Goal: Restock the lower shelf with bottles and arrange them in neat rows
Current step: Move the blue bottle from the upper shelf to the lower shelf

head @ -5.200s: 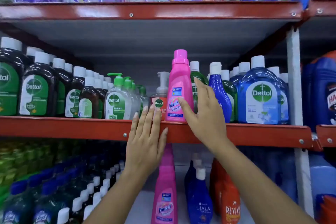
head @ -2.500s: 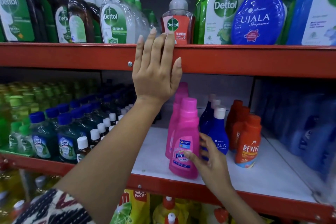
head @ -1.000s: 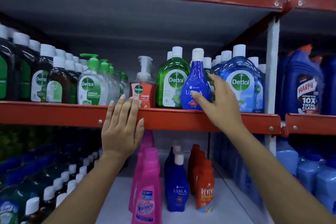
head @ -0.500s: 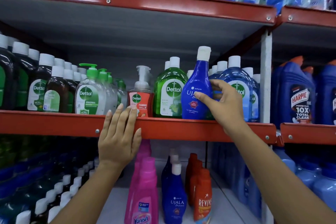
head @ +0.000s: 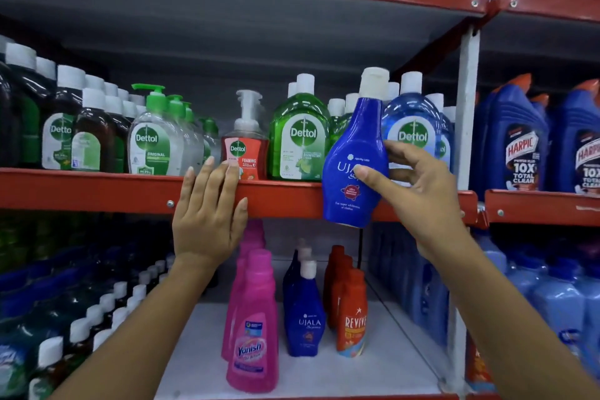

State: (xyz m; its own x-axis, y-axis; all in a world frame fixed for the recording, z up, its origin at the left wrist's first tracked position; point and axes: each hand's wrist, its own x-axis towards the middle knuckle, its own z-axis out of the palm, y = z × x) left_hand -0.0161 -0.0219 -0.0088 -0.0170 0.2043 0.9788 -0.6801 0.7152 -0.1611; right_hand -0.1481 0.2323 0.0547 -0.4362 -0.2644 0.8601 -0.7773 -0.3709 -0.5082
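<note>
Partly thumb-hidden, seemingly "UJALA" label (head: 354,172).

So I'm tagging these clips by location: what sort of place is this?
Most likely a shop's cleaning-products aisle: red metal shelving, rows of identical Dettol bottles and Harpic bottles, and the right hand lifting a Ujala bottle.

Bare white lower shelf (head: 389,364) right of Revive bottle (head: 352,321); red beam (head: 285,198) overhead.
</note>
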